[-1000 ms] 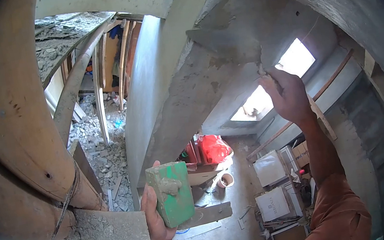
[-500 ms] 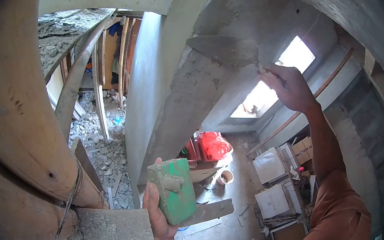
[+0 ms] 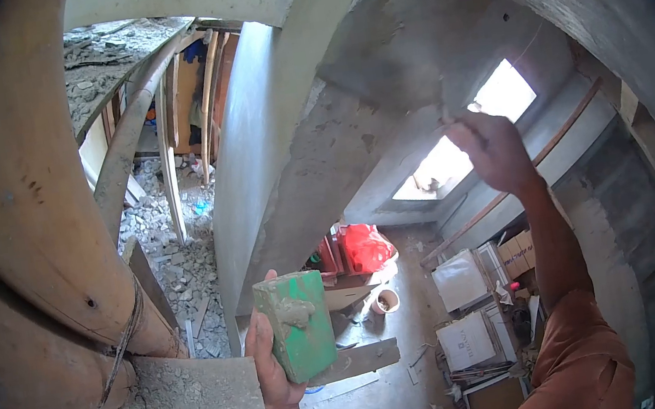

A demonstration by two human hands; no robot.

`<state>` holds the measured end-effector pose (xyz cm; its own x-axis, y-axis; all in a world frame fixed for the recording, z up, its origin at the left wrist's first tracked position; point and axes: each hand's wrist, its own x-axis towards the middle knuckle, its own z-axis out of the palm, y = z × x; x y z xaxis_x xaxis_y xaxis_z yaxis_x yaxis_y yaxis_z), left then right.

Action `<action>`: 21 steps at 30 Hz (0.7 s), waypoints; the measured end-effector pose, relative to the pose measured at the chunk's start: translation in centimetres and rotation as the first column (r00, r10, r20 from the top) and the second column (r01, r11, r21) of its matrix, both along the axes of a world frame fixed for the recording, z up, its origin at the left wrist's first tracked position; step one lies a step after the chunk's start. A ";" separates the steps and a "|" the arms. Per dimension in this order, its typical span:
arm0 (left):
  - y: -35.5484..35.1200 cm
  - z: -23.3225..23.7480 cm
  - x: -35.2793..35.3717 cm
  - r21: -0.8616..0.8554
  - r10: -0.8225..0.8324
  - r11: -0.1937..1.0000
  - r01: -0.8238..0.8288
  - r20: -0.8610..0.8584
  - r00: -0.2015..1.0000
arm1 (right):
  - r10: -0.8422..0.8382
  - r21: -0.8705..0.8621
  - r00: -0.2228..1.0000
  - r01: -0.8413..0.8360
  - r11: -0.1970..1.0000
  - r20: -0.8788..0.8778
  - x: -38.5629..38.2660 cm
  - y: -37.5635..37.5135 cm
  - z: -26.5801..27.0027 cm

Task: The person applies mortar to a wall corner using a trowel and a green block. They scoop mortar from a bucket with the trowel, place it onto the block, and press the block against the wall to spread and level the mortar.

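My left hand (image 3: pixel 270 363), low in the middle of the head view, is wrapped round the edge of a green plastering float (image 3: pixel 313 349). A lump of grey mortar sits on the float's face. My right hand (image 3: pixel 494 149) is raised to the underside of a grey plastered beam (image 3: pixel 336 145), its fingers closed. It grips a trowel whose thin blade now hardly stands out against the plaster. Patches on the beam look rough and uneven. A mortar-crusted board (image 3: pixel 194 384) juts out just left of my left hand.
Thick bamboo poles (image 3: pixel 30 204), tied with wire, stand close on the left. Rubble (image 3: pixel 173 268) lies below them. Down on the floor are a red bag (image 3: pixel 367 247), a bucket (image 3: pixel 385 302) and stacked boxes (image 3: pixel 466 344). Behind my right hand is a bright window opening (image 3: pixel 505 87).
The trowel blade, plainly visible flat against the beam before, has turned or shifted and is now hard to make out. My right hand has dipped very slightly; the left is nearly still.
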<state>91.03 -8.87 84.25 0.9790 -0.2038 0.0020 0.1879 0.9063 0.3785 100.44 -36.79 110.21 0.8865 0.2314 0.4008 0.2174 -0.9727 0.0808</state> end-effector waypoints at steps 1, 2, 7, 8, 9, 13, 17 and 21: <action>0.0 0.0 0.0 0.000 0.001 1.000 -0.001 0.008 1.000 | -0.045 -0.005 0.998 0.045 0.999 -0.052 -0.2 0.3 -0.1; 0.0 -0.1 0.0 0.005 0.005 1.000 -0.005 0.009 1.000 | -0.091 -0.013 0.991 0.090 0.996 -0.101 -0.3 1.0 0.1; 0.0 0.0 0.1 0.010 0.015 1.000 -0.015 0.032 0.999 | -0.051 0.033 0.994 0.048 0.998 0.099 0.8 0.1 2.2; 0.0 0.1 0.2 0.002 0.019 1.000 -0.019 0.030 0.999 | -0.094 0.088 0.990 0.085 0.992 0.104 1.0 0.3 3.2; -0.1 0.2 0.1 -0.005 0.021 1.000 -0.021 0.024 0.999 | 0.012 0.136 0.987 -0.034 0.990 0.160 1.3 -0.2 3.7; -0.2 0.1 0.1 0.014 0.022 1.000 -0.022 0.002 1.000 | 0.042 0.345 0.997 -0.064 0.936 0.070 1.0 -0.2 5.2; -0.3 -0.2 0.2 -0.007 0.017 1.000 -0.017 0.006 1.000 | 0.171 0.551 0.982 -0.098 0.829 -0.084 2.0 -1.0 5.3; -0.2 0.1 0.2 0.005 0.011 1.000 -0.011 -0.010 1.000 | 0.163 0.567 0.969 -0.030 0.823 -0.186 3.0 -2.0 5.1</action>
